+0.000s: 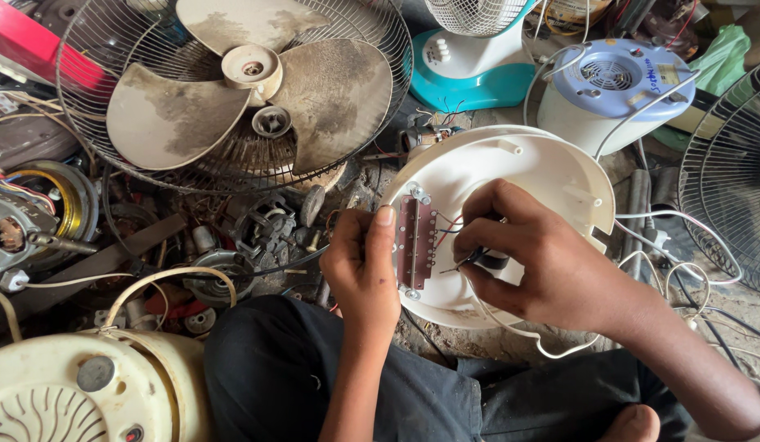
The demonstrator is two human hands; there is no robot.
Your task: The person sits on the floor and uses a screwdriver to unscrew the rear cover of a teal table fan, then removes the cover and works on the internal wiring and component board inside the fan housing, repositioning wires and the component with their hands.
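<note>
A round white plastic fan base point(527, 168) lies upside down in front of me, with a brown switch board point(416, 244) screwed inside it and red and blue wires running from the board. My left hand point(362, 266) grips the base's left rim, thumb pressed beside the board. My right hand point(531, 254) reaches into the base and pinches a thin dark tool point(470, 260) whose tip points at the wires. A white cord point(527, 334) loops out beneath the base.
A dusty fan with grille and blades point(232, 82) lies at the upper left. A teal fan base point(470, 69), a white-blue housing point(613, 86), a wire grille point(728, 180), motor parts point(36, 217) and a cream casing point(85, 389) surround me. My dark-trousered knee point(281, 368) is below.
</note>
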